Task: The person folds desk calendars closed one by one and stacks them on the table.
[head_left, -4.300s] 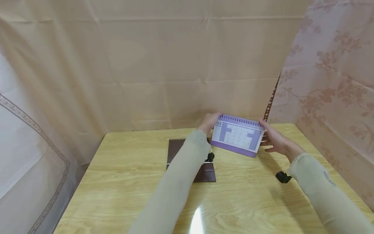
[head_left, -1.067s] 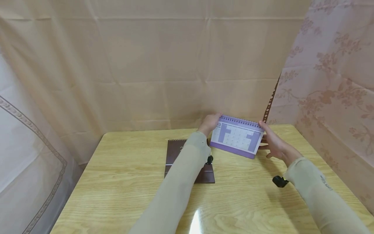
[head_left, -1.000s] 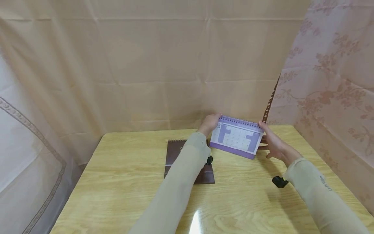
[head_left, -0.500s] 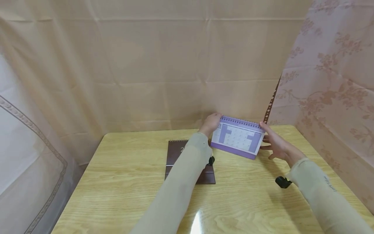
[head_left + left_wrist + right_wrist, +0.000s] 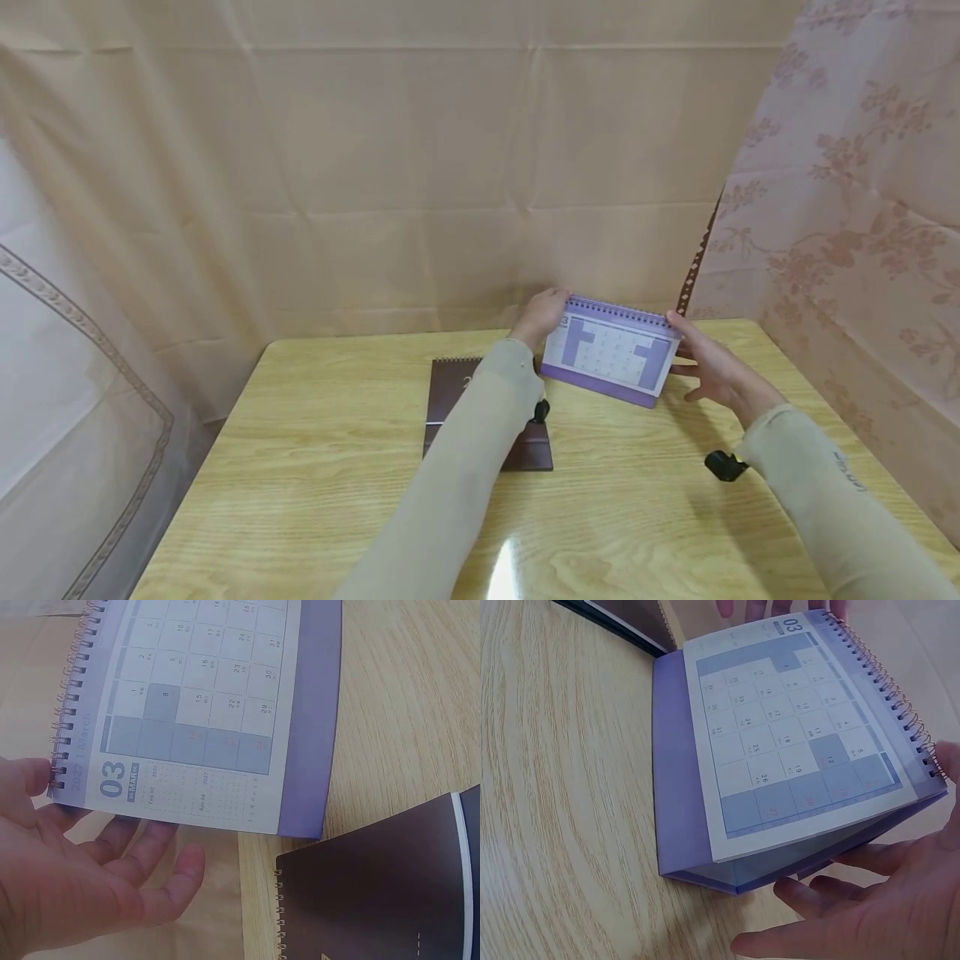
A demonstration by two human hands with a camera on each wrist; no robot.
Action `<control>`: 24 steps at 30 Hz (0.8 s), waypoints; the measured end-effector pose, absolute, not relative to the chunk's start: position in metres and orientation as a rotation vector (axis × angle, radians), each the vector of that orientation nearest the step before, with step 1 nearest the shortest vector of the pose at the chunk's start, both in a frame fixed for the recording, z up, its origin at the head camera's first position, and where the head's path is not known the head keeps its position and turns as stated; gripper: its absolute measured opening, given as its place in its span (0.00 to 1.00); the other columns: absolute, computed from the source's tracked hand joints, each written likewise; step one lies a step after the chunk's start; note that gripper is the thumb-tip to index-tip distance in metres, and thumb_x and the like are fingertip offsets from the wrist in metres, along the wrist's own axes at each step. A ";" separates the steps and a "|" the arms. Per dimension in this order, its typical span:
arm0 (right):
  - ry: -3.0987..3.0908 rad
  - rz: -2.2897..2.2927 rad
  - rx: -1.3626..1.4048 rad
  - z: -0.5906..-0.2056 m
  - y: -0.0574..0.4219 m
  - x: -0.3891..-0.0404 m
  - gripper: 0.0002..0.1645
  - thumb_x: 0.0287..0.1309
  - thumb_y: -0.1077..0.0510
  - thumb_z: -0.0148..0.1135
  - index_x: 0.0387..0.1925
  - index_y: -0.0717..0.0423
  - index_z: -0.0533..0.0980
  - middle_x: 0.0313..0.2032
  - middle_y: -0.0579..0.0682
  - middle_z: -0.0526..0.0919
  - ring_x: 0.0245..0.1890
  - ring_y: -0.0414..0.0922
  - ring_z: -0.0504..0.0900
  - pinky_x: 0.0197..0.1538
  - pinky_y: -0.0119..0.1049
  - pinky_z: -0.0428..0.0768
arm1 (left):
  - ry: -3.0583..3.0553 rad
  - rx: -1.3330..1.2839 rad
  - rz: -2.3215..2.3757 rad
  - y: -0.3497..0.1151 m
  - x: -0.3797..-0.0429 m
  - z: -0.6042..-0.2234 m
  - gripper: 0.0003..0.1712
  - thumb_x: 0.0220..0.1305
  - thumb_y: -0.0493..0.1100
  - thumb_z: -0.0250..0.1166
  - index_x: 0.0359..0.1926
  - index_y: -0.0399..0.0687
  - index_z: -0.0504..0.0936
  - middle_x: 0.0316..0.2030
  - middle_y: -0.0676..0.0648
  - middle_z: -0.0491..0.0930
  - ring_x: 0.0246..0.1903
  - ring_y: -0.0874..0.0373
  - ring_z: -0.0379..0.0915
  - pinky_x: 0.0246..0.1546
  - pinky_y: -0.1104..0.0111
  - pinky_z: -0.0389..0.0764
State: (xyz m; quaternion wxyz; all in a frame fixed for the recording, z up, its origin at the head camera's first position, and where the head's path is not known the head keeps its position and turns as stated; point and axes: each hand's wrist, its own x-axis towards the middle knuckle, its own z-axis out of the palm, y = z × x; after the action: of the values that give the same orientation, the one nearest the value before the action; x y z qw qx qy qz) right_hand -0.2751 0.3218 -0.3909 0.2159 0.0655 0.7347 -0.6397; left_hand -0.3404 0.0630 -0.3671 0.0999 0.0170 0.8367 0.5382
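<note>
Pinching one top corner of the purple desk calendar [image 5: 611,346] with the left hand [image 5: 542,317], thumb by the end of the coil [image 5: 618,311]; gripping the opposite top corner with the right hand [image 5: 712,367]. Apart by the calendar's whole length, with it held between, leaning back, coil edge uppermost. Hard to make out behind the calendar: how far the fingers reach round. Cut off in the right wrist view: part of the right hand, all but some fingertips of the left. Readable between the hands: a large 03; too fine elsewhere for the small print. Unclear whether resting fully on the table [image 5: 300,458] beneath the hands. Below the left hand, near the calendar: brown spiral-bound pad [image 5: 448,396], largely covered by the left sleeve [image 5: 442,483], with only a first 2 of its numeral showing in the head view. Beyond both hands: beige curtain [image 5: 390,167]. Out past the right hand: floral cloth [image 5: 862,167], cut off by the frame edge. Well left of the left hand: white cloth [image 5: 67,400], also cut off.
</note>
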 end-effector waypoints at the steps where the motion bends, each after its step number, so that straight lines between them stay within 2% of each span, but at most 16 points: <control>1: 2.036 -1.780 0.184 -0.391 0.321 -0.275 0.62 0.66 0.20 0.36 0.80 0.53 0.27 0.77 0.69 0.27 0.76 0.71 0.35 0.58 0.86 0.42 | 2.470 0.057 1.597 0.063 -0.340 -0.367 0.30 0.80 0.59 0.44 0.73 0.54 0.70 0.66 0.48 0.74 0.62 0.52 0.71 0.70 0.56 0.63; 5: 2.042 -1.806 0.192 -0.392 0.320 -0.275 0.62 0.66 0.20 0.38 0.80 0.55 0.29 0.77 0.69 0.30 0.76 0.70 0.36 0.59 0.85 0.43 | 2.418 0.078 1.642 0.061 -0.341 -0.366 0.28 0.80 0.56 0.45 0.72 0.52 0.71 0.62 0.46 0.77 0.58 0.52 0.73 0.67 0.57 0.67; 8: 2.038 -1.842 0.194 -0.394 0.320 -0.275 0.59 0.67 0.22 0.39 0.80 0.55 0.37 0.78 0.68 0.34 0.76 0.70 0.38 0.60 0.84 0.45 | 2.323 0.041 1.678 0.059 -0.342 -0.365 0.28 0.80 0.57 0.47 0.73 0.55 0.70 0.61 0.48 0.77 0.56 0.52 0.73 0.65 0.51 0.69; 12: 2.014 -1.903 0.207 -0.394 0.320 -0.275 0.45 0.68 0.23 0.41 0.70 0.50 0.56 0.74 0.66 0.45 0.75 0.68 0.43 0.63 0.81 0.51 | 2.230 -0.036 1.686 0.056 -0.345 -0.364 0.27 0.78 0.59 0.50 0.73 0.64 0.70 0.59 0.51 0.77 0.55 0.52 0.72 0.61 0.39 0.69; 14: 2.004 -1.927 0.219 -0.393 0.321 -0.274 0.37 0.68 0.24 0.43 0.62 0.45 0.61 0.71 0.62 0.51 0.74 0.67 0.45 0.64 0.79 0.53 | 2.212 -0.057 1.688 0.056 -0.346 -0.363 0.26 0.77 0.59 0.51 0.71 0.65 0.72 0.55 0.52 0.78 0.54 0.53 0.72 0.60 0.37 0.68; 19: 1.988 -1.966 0.253 -0.391 0.320 -0.275 0.29 0.68 0.25 0.46 0.56 0.39 0.63 0.64 0.53 0.58 0.71 0.63 0.52 0.67 0.74 0.54 | 2.129 -0.139 1.743 0.057 -0.343 -0.356 0.22 0.75 0.59 0.54 0.61 0.57 0.81 0.44 0.49 0.82 0.51 0.50 0.74 0.59 0.41 0.70; 24: 1.978 -1.986 0.280 -0.391 0.319 -0.275 0.25 0.69 0.27 0.46 0.54 0.36 0.64 0.58 0.50 0.62 0.64 0.58 0.60 0.68 0.69 0.59 | 2.088 -0.185 1.734 0.055 -0.339 -0.349 0.22 0.74 0.60 0.56 0.55 0.52 0.82 0.48 0.43 0.79 0.57 0.45 0.70 0.59 0.40 0.71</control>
State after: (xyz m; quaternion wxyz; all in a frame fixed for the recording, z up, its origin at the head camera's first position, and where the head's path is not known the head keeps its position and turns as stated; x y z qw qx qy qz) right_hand -0.2754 0.3192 -0.3912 0.1615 0.0981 0.6930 -0.6957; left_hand -0.3391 0.0546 -0.3490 0.2089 -0.0664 0.7506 0.6233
